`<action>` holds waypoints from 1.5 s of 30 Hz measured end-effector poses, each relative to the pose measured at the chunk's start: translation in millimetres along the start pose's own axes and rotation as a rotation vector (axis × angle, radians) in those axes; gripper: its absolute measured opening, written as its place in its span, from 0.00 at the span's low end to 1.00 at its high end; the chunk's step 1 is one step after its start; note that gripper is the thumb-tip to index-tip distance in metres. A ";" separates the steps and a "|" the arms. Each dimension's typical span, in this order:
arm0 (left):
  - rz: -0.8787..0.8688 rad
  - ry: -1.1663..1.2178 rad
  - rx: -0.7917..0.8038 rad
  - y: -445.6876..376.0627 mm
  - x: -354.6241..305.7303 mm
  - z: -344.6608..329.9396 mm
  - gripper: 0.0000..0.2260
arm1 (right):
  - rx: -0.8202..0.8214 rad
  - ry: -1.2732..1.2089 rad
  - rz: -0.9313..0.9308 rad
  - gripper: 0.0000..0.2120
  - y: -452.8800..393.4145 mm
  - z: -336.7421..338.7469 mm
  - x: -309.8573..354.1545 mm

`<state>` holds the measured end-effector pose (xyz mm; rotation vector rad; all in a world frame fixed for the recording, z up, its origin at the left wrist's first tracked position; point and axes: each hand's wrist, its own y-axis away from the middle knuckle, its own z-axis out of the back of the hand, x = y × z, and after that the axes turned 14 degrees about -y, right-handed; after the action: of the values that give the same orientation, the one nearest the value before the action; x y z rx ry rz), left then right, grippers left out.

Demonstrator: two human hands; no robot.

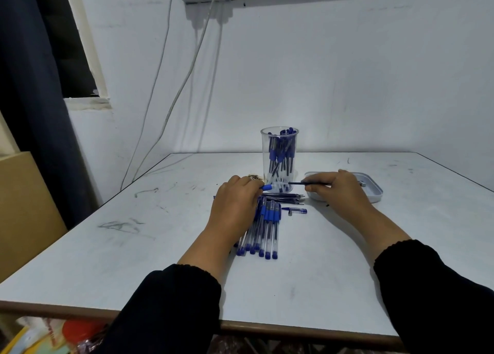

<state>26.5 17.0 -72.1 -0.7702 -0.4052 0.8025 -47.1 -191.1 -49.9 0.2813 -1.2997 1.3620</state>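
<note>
The left hand (235, 196) pinches a clear, blue-tipped barrel (276, 186). The right hand (338, 189) grips a thin dark refill (307, 183), its tip at the barrel.

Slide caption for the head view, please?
Left hand holds a clear pen barrel, right hand holds a refill to its end, before a cup of pens.

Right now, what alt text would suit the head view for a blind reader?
Two hands assemble a pen over a white table: the left hand holds a clear barrel, the right hand points a thin refill at its end. Behind stands a clear cup of blue pens.
</note>
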 end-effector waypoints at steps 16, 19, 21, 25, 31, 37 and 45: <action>0.005 -0.010 -0.033 0.1 1.8 -1.7 0.08 | -0.002 0.012 0.035 0.06 -3.5 -0.1 -8.7; -0.002 -0.011 -0.033 0.5 2.0 -2.2 0.07 | 0.008 0.023 0.023 0.11 -5.2 1.2 -12.8; 0.001 -0.009 -0.027 0.6 2.1 -2.9 0.08 | 0.010 0.022 0.020 0.13 -5.8 1.2 -13.9; 0.003 -0.005 -0.010 0.3 2.6 -3.3 0.08 | 0.029 -0.007 0.025 0.08 -6.1 -1.0 -13.9; 0.012 0.007 0.011 0.5 2.5 -2.6 0.09 | 0.028 -0.047 0.015 0.07 -6.5 -1.4 -14.8; -0.031 0.037 0.031 1.2 -1.9 2.7 0.09 | 0.117 0.194 0.165 0.08 -6.3 -9.7 -13.6; 0.015 0.019 0.037 1.4 -0.8 3.2 0.09 | 0.104 0.213 0.068 0.26 -4.7 -0.9 -5.6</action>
<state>23.4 18.5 -71.1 -0.7469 -0.3667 0.8137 -41.2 -194.8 -52.2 0.1586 -1.0717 1.4773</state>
